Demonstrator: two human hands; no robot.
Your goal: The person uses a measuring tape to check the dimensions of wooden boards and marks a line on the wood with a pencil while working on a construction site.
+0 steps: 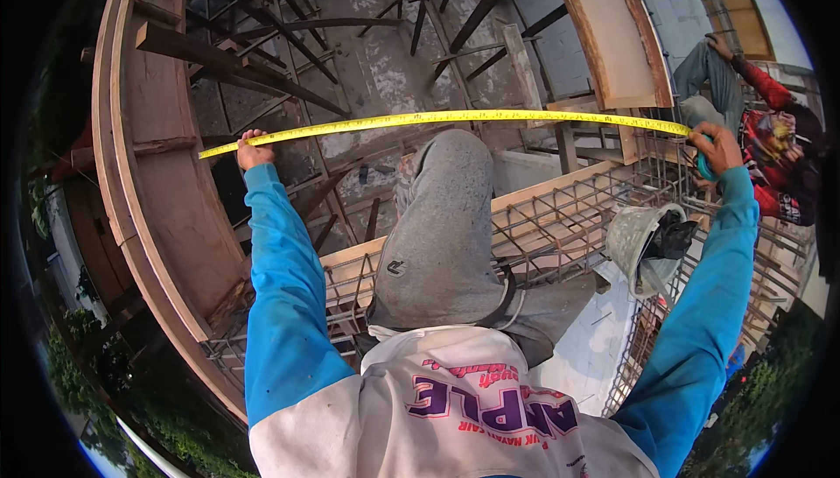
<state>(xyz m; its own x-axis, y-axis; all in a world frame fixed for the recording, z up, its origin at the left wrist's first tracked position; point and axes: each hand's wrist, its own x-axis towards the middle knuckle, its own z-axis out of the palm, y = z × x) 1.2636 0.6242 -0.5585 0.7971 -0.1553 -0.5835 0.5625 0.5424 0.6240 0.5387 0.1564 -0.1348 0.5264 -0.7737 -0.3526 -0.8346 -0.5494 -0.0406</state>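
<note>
Now your left fingers (253, 137) pinch the tape (437, 116) near its tip, right fingers (705, 134) farther along: drawn out, not yet reeled in.

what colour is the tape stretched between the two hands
The tape is yellow with dark markings, head view.

Pale bucket (623, 240) beside rebar cage (547, 235); co-worker (772, 147) in red, right.

Yellow measuring tape (446, 116) drawn out
The left hand (255, 151) pinches it near its end; the right hand (717, 147) grips the teal case (703, 166).
</note>
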